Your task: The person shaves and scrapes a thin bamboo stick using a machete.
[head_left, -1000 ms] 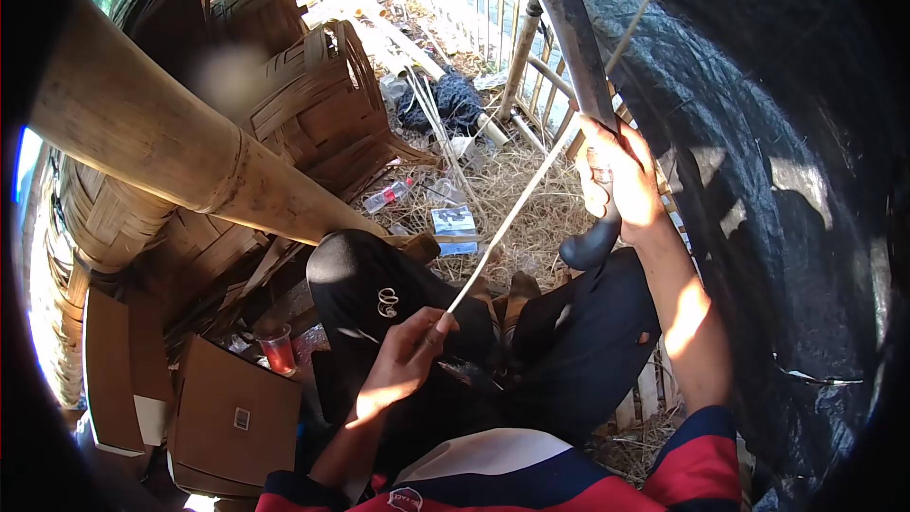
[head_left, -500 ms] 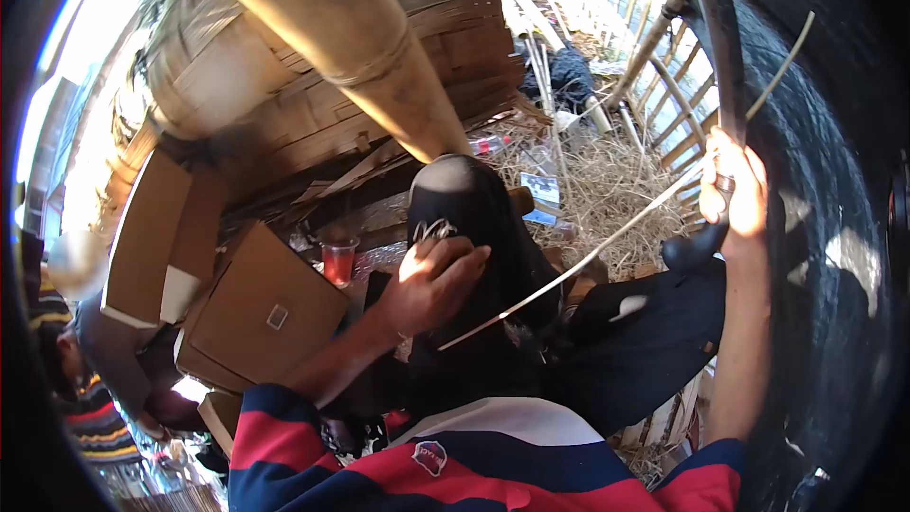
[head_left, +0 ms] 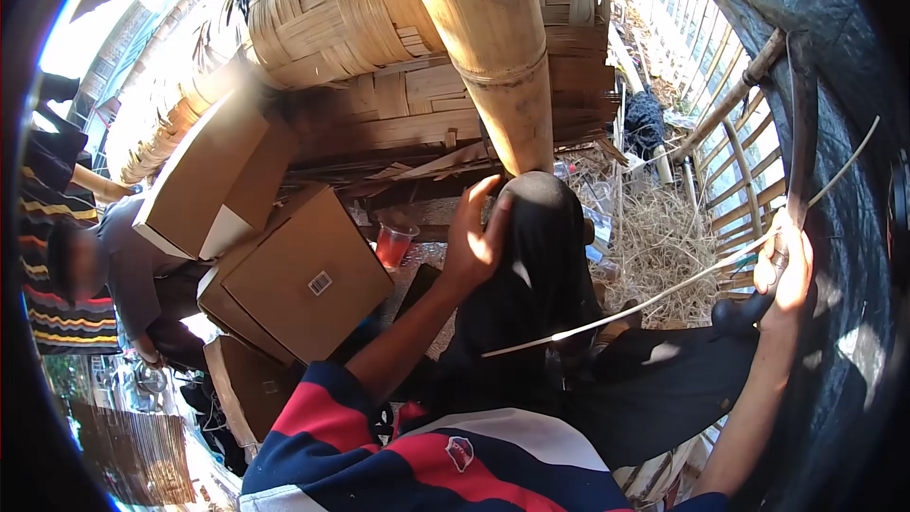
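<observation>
My left hand (head_left: 474, 242) is beside my raised knee (head_left: 536, 197), fingers apart and nothing visible in it. At the right, my right hand (head_left: 789, 261) is closed around a long dark-bladed knife (head_left: 802, 123), whose blade points upward and whose rounded handle end shows below the fist. A thin pale bamboo strip (head_left: 645, 302) passes through the same hand at the blade. One end of the strip slants down over my dark trousers; the other sticks up past the knife.
A thick bamboo pole (head_left: 502, 57) stands in front of my knee. Cardboard boxes (head_left: 303, 270) and a cup of red liquid (head_left: 392, 245) are at the left. Shavings (head_left: 664, 242) cover the ground near a slatted fence (head_left: 744, 161). Another person (head_left: 142, 265) is at far left.
My left hand was closed over my knee with curled shavings at its fingers; now it has opened and no shavings show in it. The view has shifted; my right hand keeps the knife and strip.
</observation>
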Tool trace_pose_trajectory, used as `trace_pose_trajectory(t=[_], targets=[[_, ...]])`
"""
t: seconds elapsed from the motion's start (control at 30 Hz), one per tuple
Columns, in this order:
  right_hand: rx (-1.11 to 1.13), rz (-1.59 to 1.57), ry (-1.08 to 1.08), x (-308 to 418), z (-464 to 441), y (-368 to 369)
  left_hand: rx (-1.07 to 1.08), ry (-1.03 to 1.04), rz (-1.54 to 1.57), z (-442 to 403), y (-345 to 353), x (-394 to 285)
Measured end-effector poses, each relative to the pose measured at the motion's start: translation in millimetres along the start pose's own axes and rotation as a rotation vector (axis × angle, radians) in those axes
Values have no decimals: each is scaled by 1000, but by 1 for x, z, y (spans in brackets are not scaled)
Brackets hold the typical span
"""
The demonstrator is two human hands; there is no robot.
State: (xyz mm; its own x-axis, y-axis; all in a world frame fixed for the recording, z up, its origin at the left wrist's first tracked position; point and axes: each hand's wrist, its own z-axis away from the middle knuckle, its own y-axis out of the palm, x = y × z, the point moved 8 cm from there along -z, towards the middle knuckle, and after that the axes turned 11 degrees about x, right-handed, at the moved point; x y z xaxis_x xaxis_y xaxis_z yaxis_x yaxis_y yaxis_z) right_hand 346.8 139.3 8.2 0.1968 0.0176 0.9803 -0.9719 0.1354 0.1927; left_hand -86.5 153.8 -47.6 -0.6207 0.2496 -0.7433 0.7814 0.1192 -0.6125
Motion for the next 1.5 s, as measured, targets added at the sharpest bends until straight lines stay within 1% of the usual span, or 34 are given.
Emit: trace_pose_trajectory(t=[0.03,0.07,0.13,0.17,0.23,0.27,0.33,0.37,0.43,0.57,0.63,0.67,0.73,0.77,0.83,0.87,0.9,0.93,0.97,1.0,1.03,1.07,1.1,1.17,1.2,1.23,1.3,1.37,1.4,1.43,1.5], targets=[[-25,-13,3,-2,0,1,-11,-140,71,7,2,34],[-27,-26,18,-3,0,4,-8,-149,75,5,3,58],[-5,-30,32,-6,-3,7,-65,-145,-192,-8,-7,99],[-1,-51,60,-7,-4,11,-78,-139,-189,-10,-11,113],[6,26,103,-2,-2,25,118,-140,-235,-15,-3,137],[0,25,103,-4,-2,21,122,-137,-234,-14,-3,146],[112,46,55,-7,-6,23,300,77,-521,-12,10,147],[112,45,54,-6,-6,27,300,77,-522,-10,8,155],[61,78,65,-3,-4,32,304,20,-602,-9,4,165],[-6,71,98,-3,-8,37,293,37,-614,7,2,159],[27,32,132,-6,-13,43,416,-168,-462,13,0,178],[34,37,121,-5,-14,44,413,-171,-463,18,-2,185],[39,33,124,-7,-16,48,293,-181,-506,23,-12,195],[37,25,123,-6,-18,50,286,-180,-507,24,-12,200],[30,53,149,-6,-18,53,343,-198,-474,27,-11,187],[37,27,116,-5,-18,55,344,-198,-473,28,-12,180],[38,1,82,-3,-17,56,313,-157,-379,27,-13,168],[49,-2,94,-8,-18,54,293,-106,-277,22,-12,145],[46,4,100,-10,-20,49,316,-80,-256,17,-7,122],[31,43,123,-7,-17,50,304,-144,-100,10,-13,84],[35,10,123,-7,-16,51,305,-210,55,5,-17,50],[73,-67,118,-7,-16,57,267,-137,90,-1,-18,11],[70,-72,115,-5,-15,58,217,-70,130,-3,-21,-23],[74,-101,122,-3,-16,61,199,95,96,-3,-16,-82],[82,-94,115,4,-14,66,101,210,-10,0,-20,-115],[94,-95,111,8,-12,71,76,203,43,3,-16,-130],[77,-72,84,10,-12,70,395,-18,456,9,33,-122],[54,-62,80,11,-12,67,736,-111,525,26,79,-129],[63,-71,80,11,-12,64,834,-71,538,32,94,-133],[71,-82,83,9,-12,63,889,-136,564,35,106,-131],[68,-89,83,8,-8,59,860,-64,534,30,113,-139]])
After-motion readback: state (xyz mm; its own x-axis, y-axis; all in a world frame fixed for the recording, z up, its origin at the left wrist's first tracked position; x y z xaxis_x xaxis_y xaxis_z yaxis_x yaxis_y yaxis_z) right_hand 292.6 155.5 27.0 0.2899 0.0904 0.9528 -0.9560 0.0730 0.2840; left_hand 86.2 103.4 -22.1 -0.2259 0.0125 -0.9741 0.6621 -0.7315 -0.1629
